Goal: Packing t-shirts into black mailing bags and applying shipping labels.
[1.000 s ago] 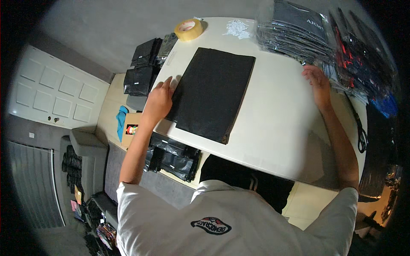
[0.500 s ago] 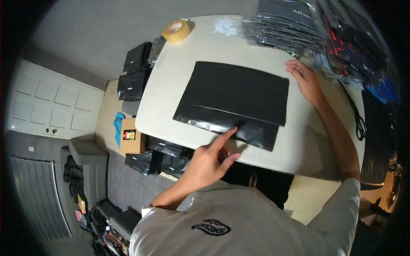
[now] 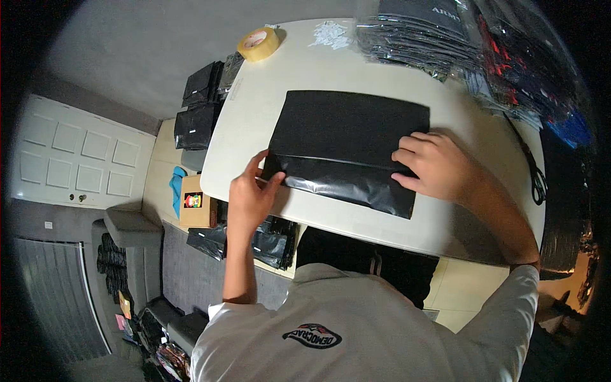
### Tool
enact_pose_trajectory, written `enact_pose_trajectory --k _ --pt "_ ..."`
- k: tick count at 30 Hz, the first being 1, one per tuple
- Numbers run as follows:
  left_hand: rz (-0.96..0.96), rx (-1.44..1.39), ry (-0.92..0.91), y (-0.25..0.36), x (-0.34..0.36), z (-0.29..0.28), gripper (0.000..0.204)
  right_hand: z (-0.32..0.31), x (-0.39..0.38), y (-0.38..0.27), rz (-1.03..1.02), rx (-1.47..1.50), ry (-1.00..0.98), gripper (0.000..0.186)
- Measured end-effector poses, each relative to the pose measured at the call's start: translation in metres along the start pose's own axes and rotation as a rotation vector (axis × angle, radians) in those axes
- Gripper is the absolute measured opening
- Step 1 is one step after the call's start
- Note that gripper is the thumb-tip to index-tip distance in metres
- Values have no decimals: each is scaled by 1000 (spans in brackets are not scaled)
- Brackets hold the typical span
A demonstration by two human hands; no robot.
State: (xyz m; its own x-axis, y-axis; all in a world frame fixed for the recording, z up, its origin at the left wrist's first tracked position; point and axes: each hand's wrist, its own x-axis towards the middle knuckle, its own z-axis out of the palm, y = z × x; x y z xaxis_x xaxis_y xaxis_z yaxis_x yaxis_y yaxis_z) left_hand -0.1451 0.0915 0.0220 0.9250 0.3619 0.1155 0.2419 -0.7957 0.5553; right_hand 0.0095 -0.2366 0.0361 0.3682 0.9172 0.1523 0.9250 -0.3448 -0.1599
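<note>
A flat black bag lies on the white table in front of me. Most of it is matte, and a glossy plastic strip runs along its near side. My left hand is at the left end of that strip, thumb and index finger closed around the edge. Over the right edge, my right hand bends its fingers and thumb onto the bag where the matte part meets the strip. The fingers' undersides are hidden.
Tape roll and small white paper pieces lie at the far side. Plastic-wrapped dark garments are piled far right, with black scissors by the right edge. Black packages and a cardboard box stand left of the table.
My left hand has moved from the middle of the glossy strip to its left end. My right hand has come down from beside the bag onto its right edge.
</note>
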Motion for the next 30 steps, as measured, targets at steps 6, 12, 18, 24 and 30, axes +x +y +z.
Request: enact_pose_trajectory --k 6,12,18,24,30 --pt "-136 -242 -112 41 -44 9 64 6 -1 12 34 -5 -11 23" --pt "-167 -317 -22 13 -54 11 57 7 3 22 34 18 16 19" --pt "83 44 161 19 -39 1 42 18 1 36 -33 -62 167 14" --pt "430 61 163 22 -14 20 32 21 7 20 -153 -141 205 15" --pt "508 80 174 8 -9 22 19 19 3 18 -158 -181 159 8"
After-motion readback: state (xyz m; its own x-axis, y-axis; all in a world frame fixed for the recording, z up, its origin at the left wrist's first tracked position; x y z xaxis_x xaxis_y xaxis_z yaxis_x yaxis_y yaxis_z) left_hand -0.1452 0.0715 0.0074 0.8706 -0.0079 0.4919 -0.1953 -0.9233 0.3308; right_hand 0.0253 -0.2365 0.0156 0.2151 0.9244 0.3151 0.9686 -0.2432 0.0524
